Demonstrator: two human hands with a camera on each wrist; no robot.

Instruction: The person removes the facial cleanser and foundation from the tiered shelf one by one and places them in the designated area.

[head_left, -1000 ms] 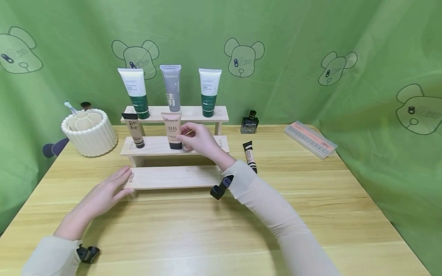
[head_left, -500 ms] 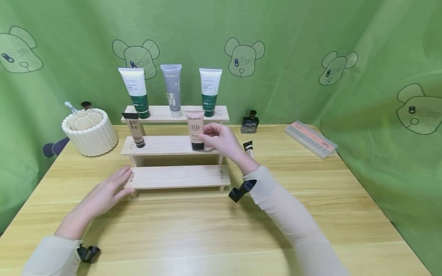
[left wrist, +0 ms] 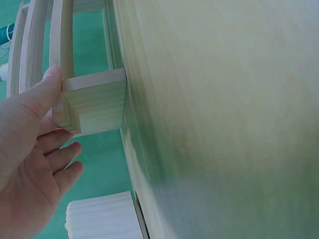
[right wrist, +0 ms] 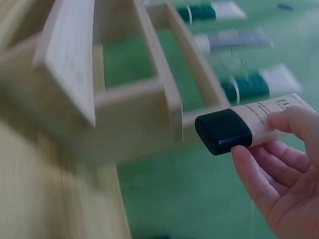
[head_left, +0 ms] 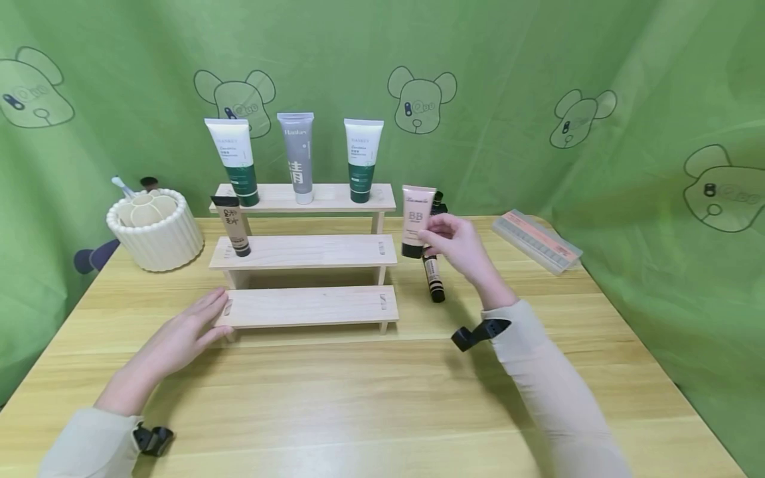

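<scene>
My right hand (head_left: 465, 252) pinches a pink BB cream tube (head_left: 415, 216) with a black cap, upright in the air just right of the wooden tiered stand (head_left: 311, 307). In the right wrist view, thumb and fingers grip the tube's body (right wrist: 264, 117). My left hand (head_left: 182, 335) holds the left end of the stand's lowest step, the thumb on the step's edge in the left wrist view. A beige tube with a black top (head_left: 234, 226) stands on the middle step. Two white-and-green tubes (head_left: 362, 159) and a grey tube (head_left: 299, 156) stand on the top step.
Behind the held tube, a small black-striped tube (head_left: 434, 277) lies on the table and a dark perfume bottle (head_left: 439, 204) is mostly hidden. A clear flat case (head_left: 538, 240) lies at right. A white ribbed pot (head_left: 157, 232) with makeup tools stands at left.
My right hand has carried the BB cream tube rightward, off the middle step and past the stand's right end. My left hand has stayed at the lowest step.
</scene>
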